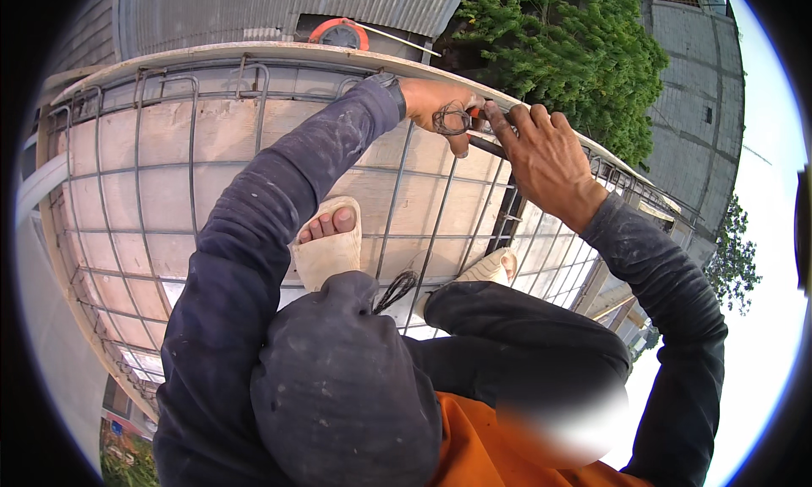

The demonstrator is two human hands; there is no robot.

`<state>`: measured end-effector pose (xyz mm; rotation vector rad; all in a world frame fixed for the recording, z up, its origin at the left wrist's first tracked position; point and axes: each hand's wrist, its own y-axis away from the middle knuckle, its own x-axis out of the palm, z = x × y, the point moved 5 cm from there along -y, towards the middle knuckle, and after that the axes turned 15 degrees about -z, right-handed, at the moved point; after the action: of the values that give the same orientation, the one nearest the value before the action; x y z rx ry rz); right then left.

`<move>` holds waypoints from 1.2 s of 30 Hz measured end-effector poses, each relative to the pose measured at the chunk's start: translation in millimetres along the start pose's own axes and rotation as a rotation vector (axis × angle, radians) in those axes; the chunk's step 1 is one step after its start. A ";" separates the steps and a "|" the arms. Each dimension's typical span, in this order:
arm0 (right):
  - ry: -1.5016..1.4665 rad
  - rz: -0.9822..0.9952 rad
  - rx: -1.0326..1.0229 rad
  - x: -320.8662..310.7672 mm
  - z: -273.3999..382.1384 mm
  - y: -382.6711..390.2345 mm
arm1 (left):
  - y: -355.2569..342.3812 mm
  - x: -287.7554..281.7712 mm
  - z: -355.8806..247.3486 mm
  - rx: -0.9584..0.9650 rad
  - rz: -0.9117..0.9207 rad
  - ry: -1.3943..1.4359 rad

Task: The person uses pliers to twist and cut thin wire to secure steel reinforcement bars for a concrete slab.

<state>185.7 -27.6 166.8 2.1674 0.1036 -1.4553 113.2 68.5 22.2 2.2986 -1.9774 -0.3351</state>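
At the far edge of a steel mesh (397,183), both my hands work close together. My left hand (433,106) is closed, with a loop of thin dark wire (451,118) lying against its fingers. A small orange-red piece (478,112) shows between the hands; what it belongs to is hidden. A dark rod-like handle (488,146) runs under my right hand (541,159), whose fingers bend over it with the thumb side toward the left hand. The tips of the left fingers are partly covered.
Pale boards (222,132) lie under the mesh, where my feet stand in cream sandals (330,257). A curved raised rim (211,54) bounds the far side. Beyond it are corrugated sheeting (211,13), an orange-ringed round object (340,35), a tree (562,73) and a grey block building (698,98).
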 end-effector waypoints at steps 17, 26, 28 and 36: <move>-1.705 0.704 1.089 14.5 -12.8 -2.5 | 65.6 65.0 -29.7 0.472 -1.023 -0.340; -0.110 0.069 0.064 -27.7 0.7 -25.2 | 18.1 30.2 -11.9 0.246 -0.593 -0.185; -0.157 0.073 0.097 -22.6 -5.5 -27.8 | 17.9 29.1 -17.5 0.144 -0.517 -0.192; -1.148 0.719 0.772 8.1 -16.8 -12.5 | 63.4 43.2 -19.7 0.072 -0.747 -0.583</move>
<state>198.9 -10.9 159.8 1.1664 -1.6384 -2.1429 62.4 14.6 50.0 3.1752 -1.1691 -1.1017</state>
